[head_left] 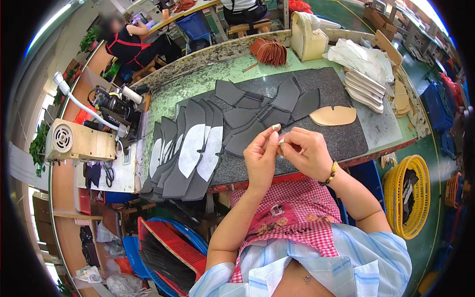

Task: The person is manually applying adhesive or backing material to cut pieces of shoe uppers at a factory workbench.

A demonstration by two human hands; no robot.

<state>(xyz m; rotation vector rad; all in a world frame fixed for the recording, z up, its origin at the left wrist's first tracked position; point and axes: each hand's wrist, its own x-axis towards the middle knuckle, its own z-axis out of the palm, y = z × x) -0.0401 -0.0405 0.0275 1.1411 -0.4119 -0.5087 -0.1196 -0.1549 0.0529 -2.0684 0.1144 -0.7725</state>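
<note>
Two hands: left hand (261, 156) pinches a small off-white scrap (276, 127) between its fingers; right hand (310, 150) alongside, fingers closed, contents unclear.
Scrap: probably light, soft; best held by its edge.
Green-topped desk (163, 94): flat dark-grey foam-like panels (288, 95) beyond.

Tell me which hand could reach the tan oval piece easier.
Probably the right hand: it's nearer the tan oval piece, which lies beyond it to the right. The left hand is farther away. Both look busy, though.
</note>
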